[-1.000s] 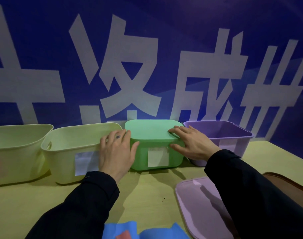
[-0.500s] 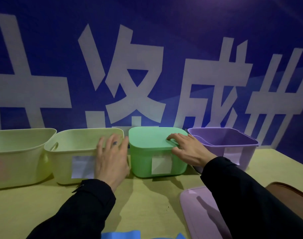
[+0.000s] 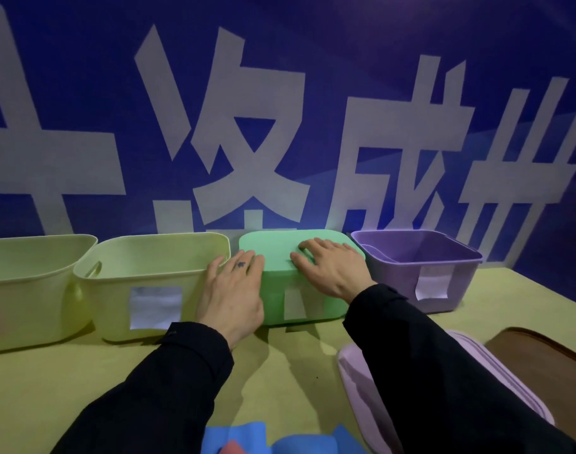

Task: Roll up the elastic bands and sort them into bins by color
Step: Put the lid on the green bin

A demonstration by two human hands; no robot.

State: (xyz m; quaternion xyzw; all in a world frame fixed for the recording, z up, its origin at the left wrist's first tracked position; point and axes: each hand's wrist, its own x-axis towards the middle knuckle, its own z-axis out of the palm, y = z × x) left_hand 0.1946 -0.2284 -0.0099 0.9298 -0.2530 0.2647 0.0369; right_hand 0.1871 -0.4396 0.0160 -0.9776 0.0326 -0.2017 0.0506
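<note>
Four bins stood in a row along the far edge of the counter (image 3: 296, 371), against the blue banner (image 3: 312, 109), presumably so each colour had its own place within reach. The green bin (image 3: 322, 303) was the only one with its lid (image 3: 280, 247) on. Both hands lay on it: the right hand (image 3: 332, 270) rested flat on top of the lid, fingers nearly straight, and the left hand (image 3: 231, 293) lay against the bin's left front corner with straight fingers reaching over the lid's edge, gripping nothing. That placement suggested the person was steadying the bin and feeling for the lid's rim, probably to lift it off.

The purple bin (image 3: 420, 267) just to the right stood open, and its pale purple lid (image 3: 355, 388) lay on the counter near the right edge, out of the way. The two yellow-green bins (image 3: 142, 276) to the left were open too.

The elastic bands (image 3: 247, 440), blue and red, lay unrolled at the near edge, partly out of view; none had reached a bin that I could see.
</note>
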